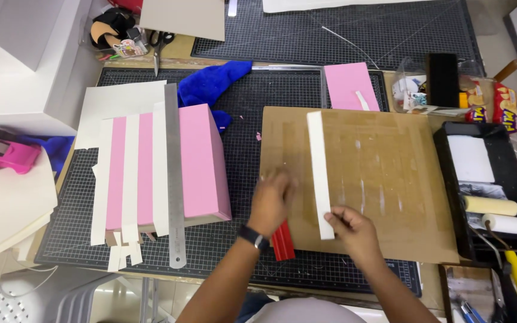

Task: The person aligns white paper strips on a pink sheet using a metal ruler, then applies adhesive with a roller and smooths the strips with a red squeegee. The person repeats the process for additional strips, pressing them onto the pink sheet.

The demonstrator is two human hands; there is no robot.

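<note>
A long white paper strip point(318, 167) lies upright on a brown cardboard sheet point(384, 179). My right hand point(354, 227) pinches the strip's near end at the cardboard's front edge. My left hand point(270, 200) is blurred and hovers flat over the cardboard's left edge, fingers apart, holding nothing. A red flat tool point(283, 242) lies on the cutting mat just under my left wrist. To the left sits a pink box point(201, 161) with several white strips point(130, 179) and a steel ruler point(174, 179) laid across it.
A black paint tray point(450, 179) with two rollers stands at the right. A blue cloth point(213, 81), a small pink card point(349, 87), scissors point(158, 45) and snack packets point(498, 107) lie at the back. White sheets and a pink device point(1, 152) sit far left.
</note>
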